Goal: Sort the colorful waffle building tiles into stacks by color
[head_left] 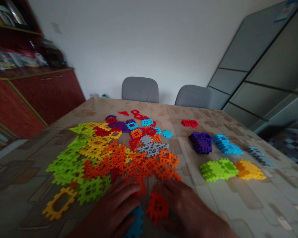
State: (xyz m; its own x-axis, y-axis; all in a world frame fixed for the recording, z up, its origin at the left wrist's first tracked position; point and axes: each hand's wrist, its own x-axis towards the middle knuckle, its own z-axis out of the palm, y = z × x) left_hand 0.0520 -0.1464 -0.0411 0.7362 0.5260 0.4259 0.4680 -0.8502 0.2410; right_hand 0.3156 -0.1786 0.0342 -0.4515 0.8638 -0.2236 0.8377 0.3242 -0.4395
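My left hand (120,203) is at the near edge of the tile heap. A blue toothed building tile (137,221) shows between its fingers and thumb, partly covered by the hand. Its fingertips reach over an orange tile (141,188). Opposite, my right hand (182,203) has a red-orange windowed building tile (157,208) between its curled fingers and its shadowed thumb. Just ahead of both hands spreads the heap of interlocking plastic tiles: orange (149,167), lime green (71,162), yellow (96,145), grey (154,148), purple (121,125) and red ones.
Sorted stacks stand on the right of the table: red (190,123), purple (200,142), blue (227,144), grey (260,156), green (219,169) and yellow (249,169). A yellow frame tile (59,204) lies at near left. Two grey chairs (140,89) back the far edge.
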